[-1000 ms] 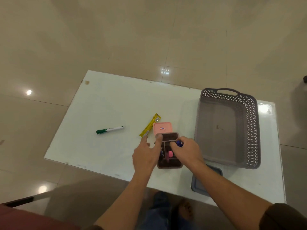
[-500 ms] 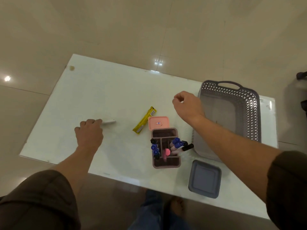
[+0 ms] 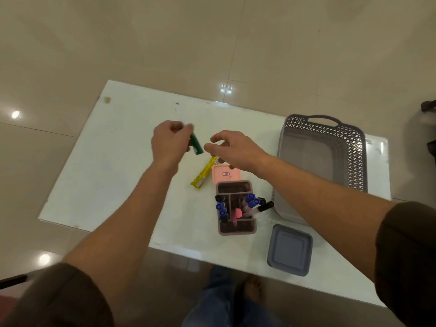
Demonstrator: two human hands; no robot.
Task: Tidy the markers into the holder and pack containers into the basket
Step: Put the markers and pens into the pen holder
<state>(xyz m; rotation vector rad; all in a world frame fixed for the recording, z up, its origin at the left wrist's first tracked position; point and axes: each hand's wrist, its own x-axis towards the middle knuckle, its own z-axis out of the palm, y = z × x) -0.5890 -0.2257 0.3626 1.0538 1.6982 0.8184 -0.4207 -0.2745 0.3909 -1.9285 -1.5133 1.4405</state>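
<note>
Green marker (image 3: 196,144): fingers of our left hand (image 3: 169,143) curl round it.
Right hand (image 3: 232,151): our fingers loosely apart, empty, just beside it.
Tabletop (image 3: 113,175): white, over beige floor tiles (image 3: 141,43).

The table (image 3: 118,175) is white, on a glossy beige tiled floor (image 3: 212,43). The marker (image 3: 196,144) shows a green cap. The packet (image 3: 203,175) is yellow. The small container (image 3: 226,174) is pink with a tiny blue-and-red label. The marker holder (image 3: 237,228) is dusky mauve, and the markers in it have blue caps (image 3: 250,199) and black caps (image 3: 266,206), with one pink piece (image 3: 236,214). The basket (image 3: 351,156) is grey-lilac with diamond lattice walls. The square container (image 3: 290,250) is slate blue. The sleeve (image 3: 61,298) is dark brown and the jeans (image 3: 212,298) are blue.
</note>
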